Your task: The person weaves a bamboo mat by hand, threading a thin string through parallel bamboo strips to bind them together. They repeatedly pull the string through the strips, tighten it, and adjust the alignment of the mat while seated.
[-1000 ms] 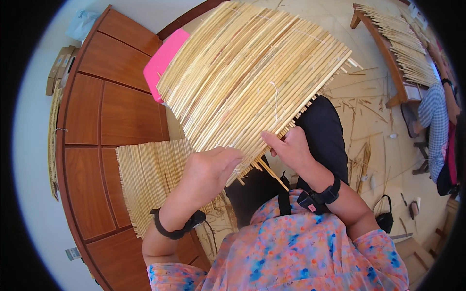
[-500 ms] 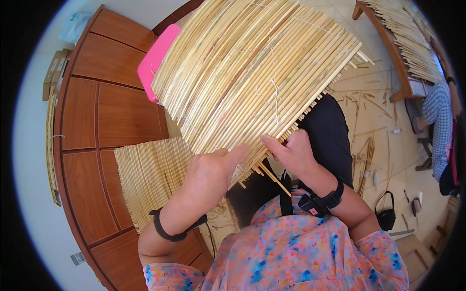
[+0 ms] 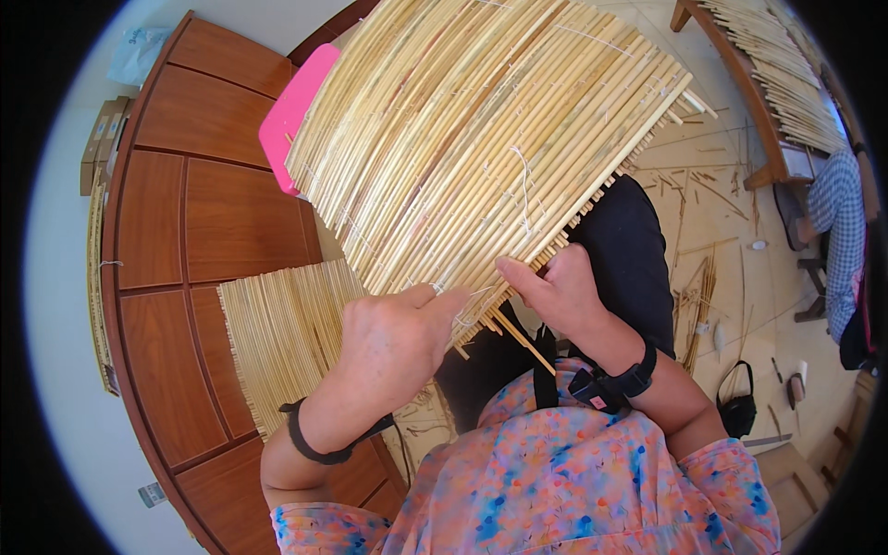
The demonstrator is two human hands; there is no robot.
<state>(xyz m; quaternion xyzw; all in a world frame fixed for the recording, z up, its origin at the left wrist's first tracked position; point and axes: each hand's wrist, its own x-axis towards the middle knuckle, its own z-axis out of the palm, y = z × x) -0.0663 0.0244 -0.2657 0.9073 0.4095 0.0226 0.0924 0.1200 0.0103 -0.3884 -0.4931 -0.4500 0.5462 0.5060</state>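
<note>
A mat of pale reed sticks (image 3: 481,139), bound side by side with thin white string, lies tilted across my lap and reaches forward. My right hand (image 3: 564,291) grips its near edge, thumb on top and fingers curled underneath. Over the near left corner, my left hand (image 3: 393,338) is closed in a pinch on white string (image 3: 479,292), a short length of which runs from its fingertips toward the right thumb. Another loose string (image 3: 525,185) trails on top of the mat. A few stick ends (image 3: 523,340) poke out below the near edge.
A pink stool (image 3: 294,116) shows beneath the mat's far left. A second reed mat (image 3: 287,333) leans by the brown wooden cabinet (image 3: 236,222). At right are a bench with sticks (image 3: 777,83), another person's checked trouser leg (image 3: 832,231), a stick bundle (image 3: 700,310) and a black bag (image 3: 737,407).
My left hand has shifted slightly left, and a short length of string now shows taut beside its fingertips. My right hand stays on the mat's edge.
</note>
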